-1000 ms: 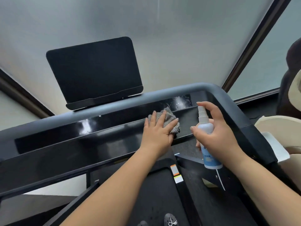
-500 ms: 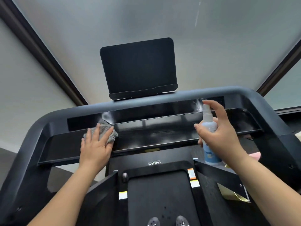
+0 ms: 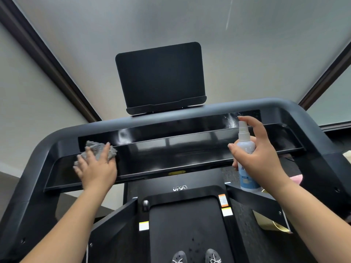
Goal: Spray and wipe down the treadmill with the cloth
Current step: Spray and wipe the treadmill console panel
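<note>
While under L hand [image 3: 96,171], cloth [image 3: 98,149]; spray bottle [image 3: 247,160] in R hand [image 3: 264,158].

Soft, even daylight off the frosted window [image 3: 171,25]; glossy console panel [image 3: 171,147] shows glare, wide-angle bends the edges.

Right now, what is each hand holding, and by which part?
The right hand grips the spray bottle around its body, index finger on the nozzle top. The left hand presses the grey cloth flat against the treadmill console.
</note>
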`<state>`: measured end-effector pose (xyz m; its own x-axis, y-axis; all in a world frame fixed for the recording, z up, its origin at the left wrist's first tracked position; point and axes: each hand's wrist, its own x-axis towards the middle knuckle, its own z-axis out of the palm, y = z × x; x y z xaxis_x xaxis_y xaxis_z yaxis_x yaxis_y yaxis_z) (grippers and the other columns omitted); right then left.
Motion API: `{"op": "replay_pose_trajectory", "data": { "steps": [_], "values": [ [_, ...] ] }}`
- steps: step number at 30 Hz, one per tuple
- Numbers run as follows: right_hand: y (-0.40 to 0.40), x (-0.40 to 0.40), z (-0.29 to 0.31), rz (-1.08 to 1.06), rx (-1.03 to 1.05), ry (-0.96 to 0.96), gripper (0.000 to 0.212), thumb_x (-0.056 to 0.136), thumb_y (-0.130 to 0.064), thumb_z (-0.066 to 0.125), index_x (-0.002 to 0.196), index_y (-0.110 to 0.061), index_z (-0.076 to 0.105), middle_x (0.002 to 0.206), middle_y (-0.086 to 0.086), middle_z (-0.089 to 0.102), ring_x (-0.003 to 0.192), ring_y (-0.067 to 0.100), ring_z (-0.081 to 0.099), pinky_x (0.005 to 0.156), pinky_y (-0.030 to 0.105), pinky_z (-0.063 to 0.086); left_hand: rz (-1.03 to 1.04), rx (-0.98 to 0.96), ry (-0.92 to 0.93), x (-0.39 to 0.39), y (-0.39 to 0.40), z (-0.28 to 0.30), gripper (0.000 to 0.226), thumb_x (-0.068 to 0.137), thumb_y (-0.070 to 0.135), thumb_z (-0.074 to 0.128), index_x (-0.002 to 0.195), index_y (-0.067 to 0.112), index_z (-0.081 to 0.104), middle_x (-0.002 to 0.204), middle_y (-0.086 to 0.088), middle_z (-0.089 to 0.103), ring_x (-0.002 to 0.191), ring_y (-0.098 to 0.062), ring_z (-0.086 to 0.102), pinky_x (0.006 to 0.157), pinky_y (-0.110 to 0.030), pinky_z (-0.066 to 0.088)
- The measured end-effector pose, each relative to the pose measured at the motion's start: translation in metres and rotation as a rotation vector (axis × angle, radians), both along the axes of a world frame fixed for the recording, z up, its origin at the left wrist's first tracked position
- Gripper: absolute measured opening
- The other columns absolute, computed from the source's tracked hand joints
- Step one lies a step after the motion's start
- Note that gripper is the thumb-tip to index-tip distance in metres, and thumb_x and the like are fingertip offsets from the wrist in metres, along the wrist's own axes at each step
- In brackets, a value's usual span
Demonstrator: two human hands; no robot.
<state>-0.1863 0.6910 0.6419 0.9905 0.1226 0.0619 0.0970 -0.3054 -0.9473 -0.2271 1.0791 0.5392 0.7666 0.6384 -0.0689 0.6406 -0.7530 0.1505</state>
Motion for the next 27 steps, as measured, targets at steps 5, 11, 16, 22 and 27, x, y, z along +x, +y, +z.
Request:
{"op": "replay_pose_trajectory", "data": {
  "steps": [5, 11, 16, 22, 27],
  "values": [
    [-0.007, 0.001, 0.002, -0.008, -0.015, -0.006, 0.065, 0.089, -0.001, 0.065, 0.118, -0.055, 0.042, 0.082, 0.015, 0.062, 0.05, 0.02, 0.062, 0.058, 0.03, 0.061, -0.16, -0.017, -0.019, 0.029, -0.074, 0.004, 0.05, 0.096, 0.048, 0.03, 0.144, 0.053, 0.017, 0.159, -0.014, -0.006, 0.144, -0.041, -0.003, 0.114, -0.056, -0.003],
    [-0.023, 0.006, 0.002, -0.039, -0.015, -0.008, 0.065, 0.088, -0.001, 0.065, 0.122, -0.052, 0.044, 0.08, 0.016, 0.061, 0.049, 0.019, 0.062, 0.057, 0.026, 0.058, -0.394, -0.068, -0.032, 0.057, -0.153, 0.004, 0.051, 0.096, 0.049, 0.026, 0.144, 0.056, 0.008, 0.158, -0.013, -0.016, 0.143, -0.041, -0.014, 0.113, -0.058, -0.009],
    [-0.045, 0.01, 0.001, -0.079, -0.05, -0.018, 0.065, 0.088, -0.001, 0.066, 0.122, -0.051, 0.044, 0.078, 0.012, 0.061, 0.052, 0.026, 0.063, 0.063, 0.035, 0.06, -0.581, -0.101, -0.048, 0.081, -0.216, 0.001, 0.053, 0.095, 0.049, 0.028, 0.144, 0.055, 0.009, 0.157, -0.011, -0.021, 0.142, -0.039, -0.018, 0.112, -0.055, -0.012],
    [-0.075, 0.014, 0.001, -0.136, -0.091, -0.049, 0.065, 0.087, -0.001, 0.067, 0.123, -0.049, 0.044, 0.076, 0.011, 0.062, 0.049, 0.024, 0.064, 0.057, 0.028, 0.057, -0.816, -0.121, -0.027, 0.109, -0.298, 0.003, 0.055, 0.095, 0.046, 0.033, 0.145, 0.051, 0.013, 0.157, -0.01, -0.021, 0.141, -0.038, -0.024, 0.11, -0.055, -0.019],
    [-0.099, 0.013, 0.002, -0.178, -0.134, -0.04, 0.066, 0.085, -0.001, 0.069, 0.127, -0.047, 0.045, 0.077, 0.011, 0.062, 0.05, 0.026, 0.064, 0.06, 0.044, 0.061, -0.965, -0.109, 0.031, 0.131, -0.356, 0.005, 0.054, 0.095, 0.048, 0.029, 0.146, 0.051, 0.011, 0.158, -0.01, -0.018, 0.14, -0.036, -0.026, 0.11, -0.055, -0.018]
  ]
}}
